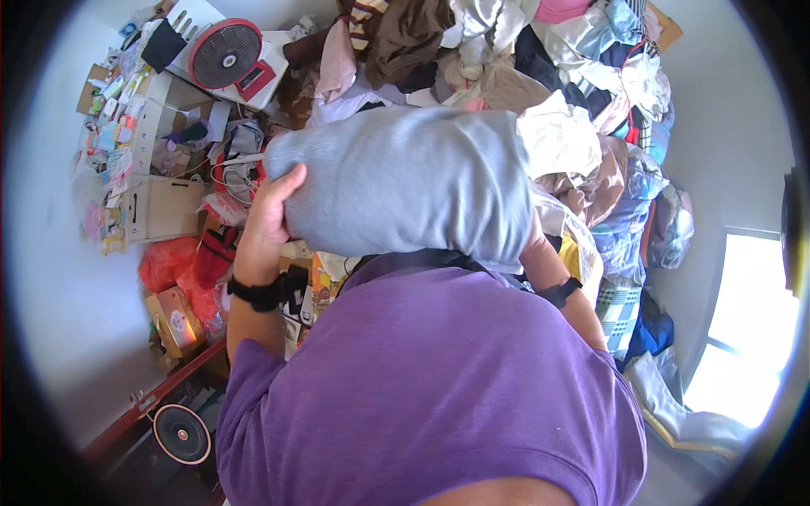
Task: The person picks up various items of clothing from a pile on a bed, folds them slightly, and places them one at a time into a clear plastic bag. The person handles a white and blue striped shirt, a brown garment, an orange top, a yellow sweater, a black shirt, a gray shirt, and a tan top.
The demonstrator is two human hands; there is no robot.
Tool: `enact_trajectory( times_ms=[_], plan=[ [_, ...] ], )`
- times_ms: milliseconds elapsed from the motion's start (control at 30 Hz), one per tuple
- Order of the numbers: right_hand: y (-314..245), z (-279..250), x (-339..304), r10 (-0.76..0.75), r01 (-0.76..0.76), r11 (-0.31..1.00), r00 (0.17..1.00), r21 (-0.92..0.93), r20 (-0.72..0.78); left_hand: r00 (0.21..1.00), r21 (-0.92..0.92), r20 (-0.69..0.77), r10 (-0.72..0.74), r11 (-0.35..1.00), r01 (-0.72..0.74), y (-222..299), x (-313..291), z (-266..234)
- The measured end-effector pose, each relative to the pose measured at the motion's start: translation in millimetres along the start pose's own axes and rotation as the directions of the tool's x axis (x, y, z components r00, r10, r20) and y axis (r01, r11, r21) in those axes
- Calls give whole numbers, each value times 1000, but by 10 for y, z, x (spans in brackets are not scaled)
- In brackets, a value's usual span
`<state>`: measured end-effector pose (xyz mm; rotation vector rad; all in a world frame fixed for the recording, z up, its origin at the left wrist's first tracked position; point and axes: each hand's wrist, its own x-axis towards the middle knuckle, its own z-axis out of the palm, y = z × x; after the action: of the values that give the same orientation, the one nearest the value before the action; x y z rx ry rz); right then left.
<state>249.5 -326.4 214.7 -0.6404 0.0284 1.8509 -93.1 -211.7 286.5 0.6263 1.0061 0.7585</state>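
Note:
A thick grey roll of folded cloth is held up in front of my chest, lying crosswise. My left hand grips its left end, with the thumb on top and the other fingers hidden behind or beneath. At the lower right end, my right hand supports the roll; most of its fingers are out of sight under the cloth. Creases run across the roll's right part, while its left part looks smoother. Both wrists wear black bands.
Beyond the roll rises a big heap of clothes. A red-and-black fan stands at the far left, near a cluttered white cabinet. Red plastic bags and a cardboard box lie left. Stuffed clear bags line the right.

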Motion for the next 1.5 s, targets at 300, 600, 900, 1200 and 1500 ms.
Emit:
enact_trajectory(
  times_ms=[300,600,900,1200,1500],
  plan=[
    [-311,341,338,-279,141,596,959,-790,-39,902,153,117,415,890,-429,597,-110,-33],
    [-673,347,-607,195,603,-330,796,-726,573,954,396,112,-279,893,215,176,-615,-262],
    [-286,386,-523,5,269,-492,952,-828,306,985,917,167,-42,374,-140,-715,-883,-671],
    [-144,-169,-376,332,9,304,936,-953,115,881,917,273,387,173,-361,-1017,-976,-591],
    [-575,803,336,-51,65,806,998,-589,40,996,-243,-90,-11,970,-11,128,-363,-225]
  ],
)
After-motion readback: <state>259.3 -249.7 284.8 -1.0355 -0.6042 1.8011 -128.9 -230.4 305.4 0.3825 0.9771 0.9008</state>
